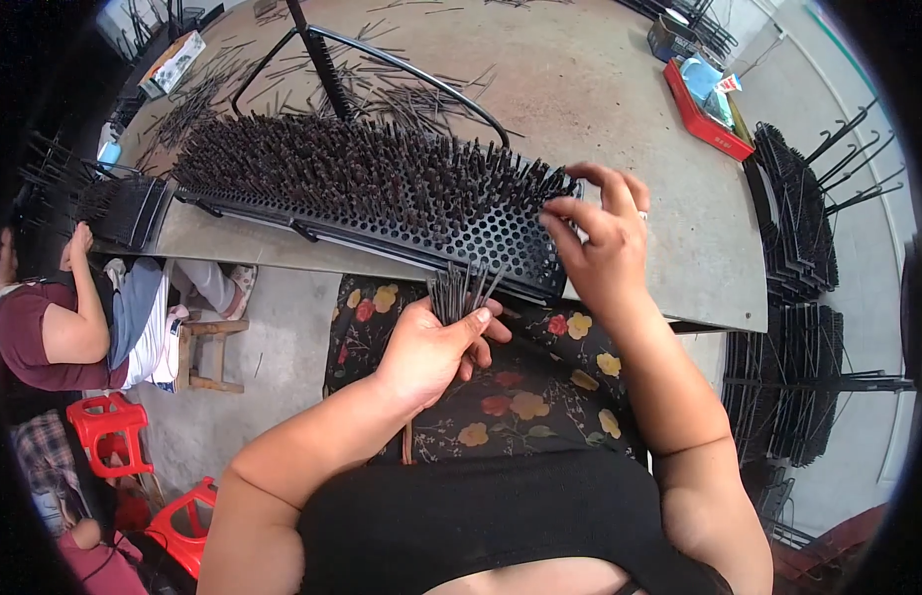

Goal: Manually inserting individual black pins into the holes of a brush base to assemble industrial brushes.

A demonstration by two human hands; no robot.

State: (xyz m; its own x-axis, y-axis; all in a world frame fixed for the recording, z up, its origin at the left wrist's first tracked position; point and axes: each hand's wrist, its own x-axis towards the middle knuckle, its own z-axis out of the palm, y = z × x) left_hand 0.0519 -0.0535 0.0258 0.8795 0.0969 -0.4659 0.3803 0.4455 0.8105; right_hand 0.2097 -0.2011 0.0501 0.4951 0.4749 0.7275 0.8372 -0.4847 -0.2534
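Note:
My left hand [436, 347] is closed around a bundle of thin dark rods [459, 293], their ends fanning upward just off the table's near edge. Beyond it lies a long black perforated rack [501, 243], most of its holes filled with upright dark rods [332, 174]. Bare holes show toward its right front. At the rack's right end my right hand [608, 238] reaches over the last rods, fingers bent and thumb close to the index finger. Whatever is pinched there is too small to make out.
Loose rods [402, 99] lie scattered across the far table, beneath a bent metal frame [402, 55]. A red tray [704, 109] with packets sits far right. Black hooked racks [798, 218] hang along the right wall. At left, another person [69, 327] sits working; red stools [112, 436] stand nearby.

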